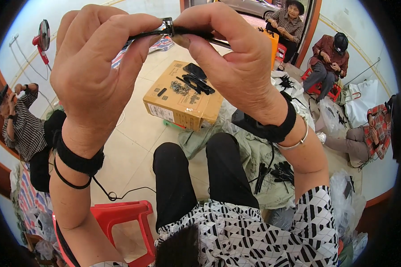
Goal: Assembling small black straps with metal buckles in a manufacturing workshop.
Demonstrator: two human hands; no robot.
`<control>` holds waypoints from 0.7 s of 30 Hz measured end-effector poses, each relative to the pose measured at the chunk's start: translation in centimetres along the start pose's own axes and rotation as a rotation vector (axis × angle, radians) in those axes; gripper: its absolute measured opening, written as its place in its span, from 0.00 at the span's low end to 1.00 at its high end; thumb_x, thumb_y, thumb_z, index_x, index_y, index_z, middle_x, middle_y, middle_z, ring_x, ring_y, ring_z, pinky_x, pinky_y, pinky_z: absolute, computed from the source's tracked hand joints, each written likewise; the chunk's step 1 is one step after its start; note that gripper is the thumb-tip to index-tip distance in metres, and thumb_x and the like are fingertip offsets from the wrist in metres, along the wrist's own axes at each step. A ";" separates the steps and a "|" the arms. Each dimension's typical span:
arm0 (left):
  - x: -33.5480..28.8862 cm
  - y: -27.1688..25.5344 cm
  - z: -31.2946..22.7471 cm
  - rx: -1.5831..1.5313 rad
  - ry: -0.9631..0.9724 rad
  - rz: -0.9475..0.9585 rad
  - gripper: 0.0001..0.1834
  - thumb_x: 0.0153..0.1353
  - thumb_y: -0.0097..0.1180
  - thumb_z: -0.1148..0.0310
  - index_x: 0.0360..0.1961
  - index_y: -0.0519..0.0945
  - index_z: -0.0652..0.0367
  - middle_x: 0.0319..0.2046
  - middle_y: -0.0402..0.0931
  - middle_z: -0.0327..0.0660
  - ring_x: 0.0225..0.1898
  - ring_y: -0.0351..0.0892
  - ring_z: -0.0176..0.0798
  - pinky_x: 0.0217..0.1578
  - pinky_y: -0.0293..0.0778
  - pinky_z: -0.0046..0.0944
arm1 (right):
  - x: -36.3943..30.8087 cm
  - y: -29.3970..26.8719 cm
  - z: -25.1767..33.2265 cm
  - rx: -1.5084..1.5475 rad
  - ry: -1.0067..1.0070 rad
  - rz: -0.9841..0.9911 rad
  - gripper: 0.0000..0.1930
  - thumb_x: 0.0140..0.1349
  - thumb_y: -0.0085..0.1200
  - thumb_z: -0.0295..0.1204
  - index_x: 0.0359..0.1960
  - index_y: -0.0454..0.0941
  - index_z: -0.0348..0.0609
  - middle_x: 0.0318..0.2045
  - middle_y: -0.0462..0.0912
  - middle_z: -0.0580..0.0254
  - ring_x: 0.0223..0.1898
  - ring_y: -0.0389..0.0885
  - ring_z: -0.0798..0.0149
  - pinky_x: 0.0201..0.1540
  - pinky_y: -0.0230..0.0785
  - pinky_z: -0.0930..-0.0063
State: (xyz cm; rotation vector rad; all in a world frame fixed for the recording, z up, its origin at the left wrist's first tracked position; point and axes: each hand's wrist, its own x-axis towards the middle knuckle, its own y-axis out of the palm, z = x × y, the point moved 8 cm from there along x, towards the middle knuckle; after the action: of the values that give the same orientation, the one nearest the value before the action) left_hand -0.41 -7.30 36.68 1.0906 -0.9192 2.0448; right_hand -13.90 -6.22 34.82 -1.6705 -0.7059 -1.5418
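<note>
Raised high at the top of the head view, my left hand and my right hand face each other. Between their fingertips is a thin black strap with a small shiny metal buckle on it. Thumb and forefinger of each hand pinch the strap, one hand on either side of the buckle. Below them stands a cardboard box. On its top lie a heap of small metal pieces, several black straps and a flat black phone-like object.
A red plastic stool is at lower left, with a black cable on the tiled floor. Bundles of black straps lie on a green sheet at right. Seated people are on both sides; a red fan stands far left.
</note>
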 end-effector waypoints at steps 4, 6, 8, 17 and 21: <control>-0.8 0.2 0.8 0.021 -0.022 -0.005 0.12 0.45 0.64 0.78 0.34 0.82 0.58 0.28 0.76 0.37 0.33 0.73 0.34 0.45 0.72 0.39 | -0.2 0.3 0.2 -0.082 -0.077 0.018 0.07 0.52 0.55 0.20 0.33 0.74 0.42 0.25 0.77 0.57 0.27 0.78 0.57 0.29 0.70 0.73; -1.0 -0.1 0.7 0.014 0.017 -0.041 0.12 0.45 0.64 0.78 0.34 0.81 0.58 0.28 0.76 0.38 0.33 0.73 0.34 0.49 0.71 0.44 | -0.3 0.6 0.1 -0.112 -0.065 0.055 0.07 0.51 0.55 0.21 0.33 0.74 0.42 0.25 0.77 0.58 0.27 0.78 0.57 0.29 0.70 0.72; -1.3 -0.2 0.7 0.020 0.011 -0.041 0.12 0.45 0.64 0.78 0.34 0.81 0.58 0.28 0.76 0.38 0.33 0.74 0.34 0.49 0.71 0.43 | -0.5 1.0 0.5 -0.189 -0.073 0.135 0.10 0.53 0.55 0.16 0.38 0.76 0.38 0.31 0.80 0.64 0.32 0.78 0.73 0.37 0.71 0.82; -2.2 -0.1 1.2 -0.006 -0.056 -0.057 0.14 0.46 0.63 0.79 0.36 0.81 0.58 0.28 0.77 0.38 0.32 0.75 0.33 0.50 0.70 0.44 | -0.6 1.3 0.5 -0.130 -0.194 0.039 0.08 0.49 0.56 0.20 0.32 0.74 0.43 0.26 0.78 0.59 0.29 0.78 0.57 0.30 0.70 0.70; -2.1 -0.1 1.0 -0.004 -0.022 -0.044 0.13 0.46 0.63 0.80 0.36 0.81 0.59 0.28 0.77 0.38 0.32 0.75 0.33 0.49 0.70 0.43 | -0.5 1.4 0.7 -0.155 -0.185 0.062 0.09 0.49 0.56 0.20 0.33 0.74 0.43 0.27 0.78 0.59 0.29 0.78 0.56 0.30 0.70 0.70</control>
State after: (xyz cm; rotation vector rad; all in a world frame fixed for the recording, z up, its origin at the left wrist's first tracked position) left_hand 0.99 -8.48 35.29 1.1241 -0.9024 1.9981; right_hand -12.41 -6.40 34.07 -1.9513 -0.6354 -1.4426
